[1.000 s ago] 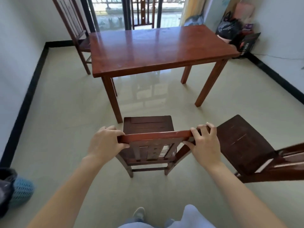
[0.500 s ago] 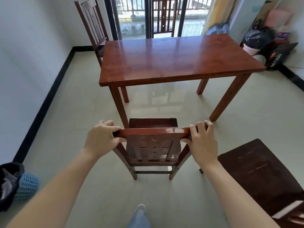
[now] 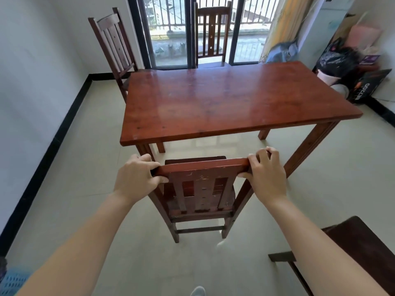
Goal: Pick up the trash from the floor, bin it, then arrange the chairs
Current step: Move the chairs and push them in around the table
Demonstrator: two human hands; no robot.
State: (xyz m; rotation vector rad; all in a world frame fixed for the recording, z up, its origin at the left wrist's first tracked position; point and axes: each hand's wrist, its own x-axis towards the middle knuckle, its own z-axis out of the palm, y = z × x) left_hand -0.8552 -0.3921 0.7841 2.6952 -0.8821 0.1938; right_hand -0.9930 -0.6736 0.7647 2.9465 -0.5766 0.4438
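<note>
**Chair held at the table's near edge**

Chair-arranging appears to be the step in hand: no litter shows on the visible floor (image 3: 85,167). The chair (image 3: 201,189) stands upright in front of the person, with its seat pointing at the near edge of the table (image 3: 224,103), toward that edge's left end.

The left hand (image 3: 136,178) grips the left end of the top rail, fingers curled over it and thumb on the near face. The right hand (image 3: 265,174) wraps the right end in the same way.

The next move probably calls for a straight push forward. The seat must stay clear of the table's near left leg (image 3: 147,150), which sits close to the seat's left front corner. Another chair (image 3: 359,248) waits at lower right.
</note>
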